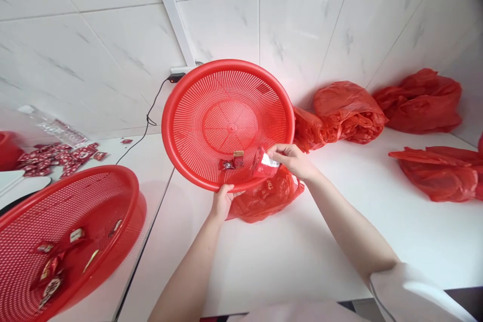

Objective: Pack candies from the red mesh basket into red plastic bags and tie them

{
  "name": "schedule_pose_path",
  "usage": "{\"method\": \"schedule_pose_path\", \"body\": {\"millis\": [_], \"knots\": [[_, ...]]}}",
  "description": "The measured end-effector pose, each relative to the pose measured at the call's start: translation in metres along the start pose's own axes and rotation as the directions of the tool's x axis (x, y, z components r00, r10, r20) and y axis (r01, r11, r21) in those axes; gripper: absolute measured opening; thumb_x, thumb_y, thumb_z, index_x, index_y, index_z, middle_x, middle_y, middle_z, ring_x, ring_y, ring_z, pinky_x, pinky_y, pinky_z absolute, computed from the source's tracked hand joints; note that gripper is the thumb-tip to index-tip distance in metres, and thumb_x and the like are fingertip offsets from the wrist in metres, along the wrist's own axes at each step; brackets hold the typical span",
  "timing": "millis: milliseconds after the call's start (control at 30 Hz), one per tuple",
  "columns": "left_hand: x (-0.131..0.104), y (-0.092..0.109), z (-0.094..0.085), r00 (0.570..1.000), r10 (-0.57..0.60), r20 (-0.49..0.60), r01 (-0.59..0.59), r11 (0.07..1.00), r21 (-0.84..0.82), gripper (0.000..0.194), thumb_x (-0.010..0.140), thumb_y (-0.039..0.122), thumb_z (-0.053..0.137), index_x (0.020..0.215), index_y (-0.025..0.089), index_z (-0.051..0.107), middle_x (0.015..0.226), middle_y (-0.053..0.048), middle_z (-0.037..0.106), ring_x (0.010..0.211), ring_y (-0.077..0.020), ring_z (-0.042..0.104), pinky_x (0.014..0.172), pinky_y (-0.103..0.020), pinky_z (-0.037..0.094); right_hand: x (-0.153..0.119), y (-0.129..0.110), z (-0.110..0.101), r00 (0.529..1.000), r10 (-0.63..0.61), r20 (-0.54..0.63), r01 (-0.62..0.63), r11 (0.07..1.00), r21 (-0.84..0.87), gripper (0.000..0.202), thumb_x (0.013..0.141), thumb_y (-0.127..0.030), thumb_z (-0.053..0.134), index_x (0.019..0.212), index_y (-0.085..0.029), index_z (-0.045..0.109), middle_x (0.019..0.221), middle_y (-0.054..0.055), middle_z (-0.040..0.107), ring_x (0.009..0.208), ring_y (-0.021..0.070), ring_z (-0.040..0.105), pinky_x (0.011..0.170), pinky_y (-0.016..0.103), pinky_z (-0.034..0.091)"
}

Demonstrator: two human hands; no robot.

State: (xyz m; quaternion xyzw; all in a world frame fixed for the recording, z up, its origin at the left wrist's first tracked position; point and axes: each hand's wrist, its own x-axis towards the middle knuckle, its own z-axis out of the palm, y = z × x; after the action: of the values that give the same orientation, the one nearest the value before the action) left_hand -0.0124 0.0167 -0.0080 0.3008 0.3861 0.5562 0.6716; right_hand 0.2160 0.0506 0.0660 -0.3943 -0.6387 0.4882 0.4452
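Note:
Tilted toward me is a round red plastic colander basket (pixel 232 105). My left hand (pixel 222 203) grips its lower rim, thumb over the edge. Inside, near that rim, lie a few small wrapped packets (pixel 228 164), red and dark, and a small gold piece (pixel 238 154). My right hand (pixel 292 160) pinches a red packet with a silvery label (pixel 267 162) at the basket's lower right edge. A red plastic bag (pixel 267 198) with printing lies on the table, partly under the basket.
A second red basket (pixel 130 181) with several wrapped packets stands at left. Behind it, many small red sachets (pixel 62 158) are piled. Red plastic bags (pixel 349 110) line the wall, with another red bag (pixel 437 173) at right. A black cable (pixel 153 103) runs from a power strip.

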Motion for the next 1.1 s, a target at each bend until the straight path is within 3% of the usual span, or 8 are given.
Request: {"method": "schedule_pose_path", "body": {"millis": [100, 233, 333, 600, 700, 833, 933, 1100], "knots": [[0.000, 0.001, 0.000, 1.000, -0.001, 0.000, 0.001, 1.000, -0.005, 0.029, 0.069, 0.023, 0.061, 0.093, 0.010, 0.070, 0.101, -0.013, 0.072, 0.102, -0.0326, 0.065, 0.089, -0.048, 0.052, -0.002, 0.000, -0.002, 0.971, 0.013, 0.239, 0.030, 0.984, -0.175, 0.029, 0.082, -0.042, 0.063, 0.087, -0.015, 0.072, 0.080, 0.003, 0.071, 0.071, 0.0154, 0.062, 0.067, 0.027, 0.049], [0.005, 0.004, -0.006, 0.983, 0.150, -0.103, -0.153, 0.988, -0.014, 0.020, 0.068, 0.022, 0.063, 0.086, 0.014, 0.068, 0.093, -0.007, 0.073, 0.098, -0.0280, 0.066, 0.087, -0.046, 0.054, -0.005, -0.004, 0.004, 0.978, -0.040, 0.203, 0.118, 0.915, -0.386, 0.020, 0.085, -0.032, 0.059, 0.091, -0.019, 0.074, 0.087, 0.002, 0.074, 0.077, 0.0170, 0.066, 0.072, 0.028, 0.050], [0.010, 0.008, -0.013, 0.963, 0.207, -0.172, -0.215, 0.976, -0.029, 0.024, 0.067, 0.020, 0.064, 0.090, 0.017, 0.067, 0.093, -0.004, 0.072, 0.096, -0.0240, 0.066, 0.084, -0.042, 0.055, -0.009, -0.010, 0.007, 0.951, -0.025, 0.310, 0.163, 0.888, -0.430, 0.022, 0.089, -0.030, 0.053, 0.092, -0.023, 0.074, 0.089, 0.000, 0.074, 0.078, 0.0169, 0.067, 0.075, 0.028, 0.051], [0.002, 0.005, -0.004, 0.993, 0.103, -0.060, -0.103, 0.995, 0.007, 0.024, 0.067, 0.023, 0.064, 0.088, 0.013, 0.069, 0.094, -0.009, 0.073, 0.100, -0.0289, 0.065, 0.084, -0.044, 0.055, -0.013, -0.015, 0.017, 0.942, -0.226, 0.246, 0.329, 0.759, -0.562, 0.025, 0.094, -0.027, 0.046, 0.104, -0.021, 0.068, 0.099, 0.005, 0.071, 0.087, 0.0182, 0.066, 0.082, 0.032, 0.051], [-0.008, -0.007, 0.007, 0.999, 0.032, 0.016, -0.033, 0.999, 0.029, 0.035, 0.068, 0.023, 0.065, 0.102, 0.014, 0.067, 0.103, -0.009, 0.072, 0.104, -0.0306, 0.064, 0.084, -0.045, 0.055, -0.012, -0.007, 0.029, 0.930, -0.280, 0.238, 0.367, 0.703, -0.609, 0.034, 0.094, -0.036, 0.047, 0.123, -0.019, 0.058, 0.136, 0.011, 0.053, 0.121, 0.0235, 0.053, 0.100, 0.039, 0.044], [-0.019, -0.022, 0.015, 0.991, -0.030, 0.134, 0.023, 0.998, 0.058, 0.042, 0.072, 0.024, 0.062, 0.113, 0.016, 0.063, 0.104, -0.007, 0.071, 0.105, -0.0302, 0.064, 0.086, -0.046, 0.054, -0.013, 0.011, 0.046, 0.952, -0.120, 0.282, 0.291, 0.641, -0.710, 0.067, 0.091, -0.057, 0.043, 0.146, -0.020, 0.033, 0.158, 0.012, 0.016, 0.144, 0.0327, 0.018, 0.111, 0.056, 0.027], [-0.021, -0.025, 0.016, 0.987, -0.035, 0.154, 0.024, 0.997, 0.076, 0.045, 0.072, 0.023, 0.062, 0.117, 0.017, 0.061, 0.104, -0.006, 0.071, 0.105, -0.0293, 0.064, 0.083, -0.044, 0.055, -0.015, 0.018, 0.053, 0.933, -0.020, 0.359, 0.291, 0.629, -0.721, 0.065, 0.094, -0.057, 0.036, 0.147, -0.020, 0.031, 0.156, 0.011, 0.025, 0.142, 0.0319, 0.022, 0.113, 0.056, 0.020], [-0.018, -0.020, 0.014, 0.991, -0.019, 0.130, 0.010, 0.997, 0.075, 0.044, 0.072, 0.024, 0.061, 0.115, 0.018, 0.062, 0.104, -0.006, 0.071, 0.103, -0.0287, 0.065, 0.079, -0.041, 0.056, -0.014, 0.014, 0.053, 0.955, -0.012, 0.297, 0.250, 0.574, -0.780, 0.037, 0.098, -0.029, 0.039, 0.130, -0.019, 0.053, 0.122, 0.011, 0.062, 0.114, 0.0253, 0.055, 0.096, 0.043, 0.042]]}}
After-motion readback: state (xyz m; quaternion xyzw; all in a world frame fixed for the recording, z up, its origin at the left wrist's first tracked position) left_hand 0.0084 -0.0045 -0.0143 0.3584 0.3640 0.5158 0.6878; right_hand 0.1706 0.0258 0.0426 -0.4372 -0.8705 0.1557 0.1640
